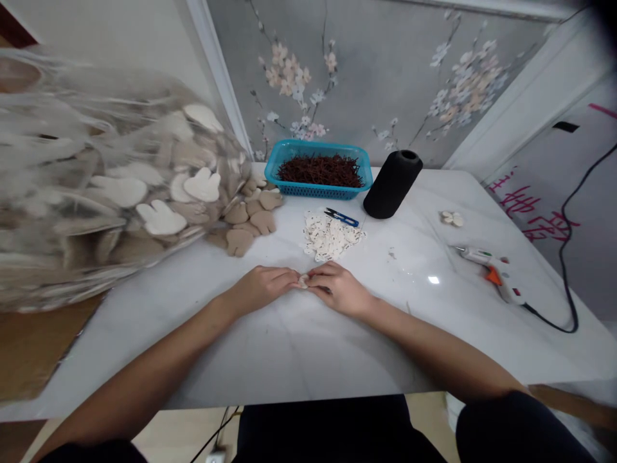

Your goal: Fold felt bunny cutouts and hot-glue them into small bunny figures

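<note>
Between the fingertips of both hands, over the white table [270, 347], is a small cream piece [303, 281]. My left hand [267, 287] pinches it from the left side. From the right, my right hand [340, 289] holds it with closed fingers. Just beyond the hands lies a pile of small cream pieces [331, 239], with blue thread snips [343, 217] on its far edge. Beige bunny-head shapes [240, 242] are heaped to the left of that pile.
A large clear bag of white and beige bunny shapes [160, 217] fills the left. At the back stand a blue basket [318, 191] of brown strands and a black cylinder [393, 184]. A corded glue gun [501, 281] and a cream four-lobed piece [452, 219] lie right.
</note>
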Demonstrator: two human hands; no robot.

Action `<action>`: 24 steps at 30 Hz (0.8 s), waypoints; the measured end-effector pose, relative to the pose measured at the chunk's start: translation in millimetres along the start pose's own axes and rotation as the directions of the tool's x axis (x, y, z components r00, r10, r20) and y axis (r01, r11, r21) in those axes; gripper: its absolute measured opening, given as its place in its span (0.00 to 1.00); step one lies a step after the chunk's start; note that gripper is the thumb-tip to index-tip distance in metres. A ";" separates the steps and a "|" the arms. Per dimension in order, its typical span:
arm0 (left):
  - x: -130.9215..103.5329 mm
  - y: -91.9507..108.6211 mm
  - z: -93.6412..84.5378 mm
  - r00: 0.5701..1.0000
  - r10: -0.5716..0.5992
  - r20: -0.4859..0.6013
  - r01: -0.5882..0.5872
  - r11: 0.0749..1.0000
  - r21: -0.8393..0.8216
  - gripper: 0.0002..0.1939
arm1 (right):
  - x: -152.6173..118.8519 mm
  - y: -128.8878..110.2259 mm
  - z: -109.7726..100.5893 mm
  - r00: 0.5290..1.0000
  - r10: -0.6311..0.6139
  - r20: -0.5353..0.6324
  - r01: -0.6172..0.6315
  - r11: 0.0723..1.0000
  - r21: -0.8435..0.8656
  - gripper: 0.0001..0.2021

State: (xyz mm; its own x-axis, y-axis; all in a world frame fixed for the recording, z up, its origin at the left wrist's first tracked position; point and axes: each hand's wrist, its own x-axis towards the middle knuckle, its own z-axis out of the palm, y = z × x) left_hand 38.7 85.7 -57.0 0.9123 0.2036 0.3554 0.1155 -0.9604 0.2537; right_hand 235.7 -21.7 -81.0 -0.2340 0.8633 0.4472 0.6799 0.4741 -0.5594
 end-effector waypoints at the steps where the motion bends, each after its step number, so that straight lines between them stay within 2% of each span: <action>1: 1.0 -0.5 -1.0 1.000 -0.010 0.015 0.010 1.000 -0.002 0.10 | -0.2 -1.0 0.2 1.000 0.008 0.005 -0.008 1.000 -0.003 0.08; 7: 9.6 -0.9 4.2 0.995 -0.091 0.050 0.089 0.995 0.039 0.16 | -2.5 -5.1 -0.3 0.999 0.030 0.021 -0.030 1.000 -0.006 0.08; 12: 10.2 4.7 15.3 0.982 -0.181 0.053 0.168 0.969 0.181 0.14 | -2.7 -6.9 -0.2 0.998 0.065 0.018 -0.066 0.998 0.015 0.11; 15: 10.0 12.0 19.2 0.969 -0.247 0.027 0.244 0.967 0.071 0.13 | 0.6 -11.2 -3.1 0.987 0.156 0.027 -0.158 0.980 0.117 0.12; 17: 13.3 19.9 17.0 0.948 -0.317 -0.014 0.315 0.946 -0.083 0.12 | 4.5 -16.2 -8.5 0.957 0.285 0.062 -0.289 0.906 0.310 0.14; 19: 20.3 29.8 9.0 0.929 -0.357 -0.094 0.332 0.921 -0.204 0.10 | 9.9 -22.4 -17.1 0.911 0.388 0.139 -0.399 0.749 0.529 0.15; 20: 25.0 34.8 2.8 0.926 -0.345 -0.154 0.305 0.923 -0.235 0.08 | 13.2 -26.0 -22.7 0.896 0.410 0.169 -0.421 0.665 0.617 0.15; 22: 35.9 43.8 -13.2 0.919 -0.255 -0.300 0.193 0.955 -0.224 0.05 | 20.7 -34.0 -36.4 0.889 0.425 0.169 -0.401 0.546 0.736 0.15; 24: 48.0 50.2 -31.7 0.892 -0.096 -0.442 0.057 0.993 -0.101 0.01 | 28.7 -43.2 -53.2 0.892 0.443 0.095 -0.330 0.492 0.806 0.14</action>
State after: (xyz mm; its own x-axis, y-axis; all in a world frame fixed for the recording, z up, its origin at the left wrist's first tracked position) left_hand 75.7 53.3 1.3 0.6286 0.3580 0.6905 0.1272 -0.9231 0.3628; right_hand 236.5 -26.7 -6.8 0.0261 0.9961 0.0849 -0.1481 0.0878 -0.9851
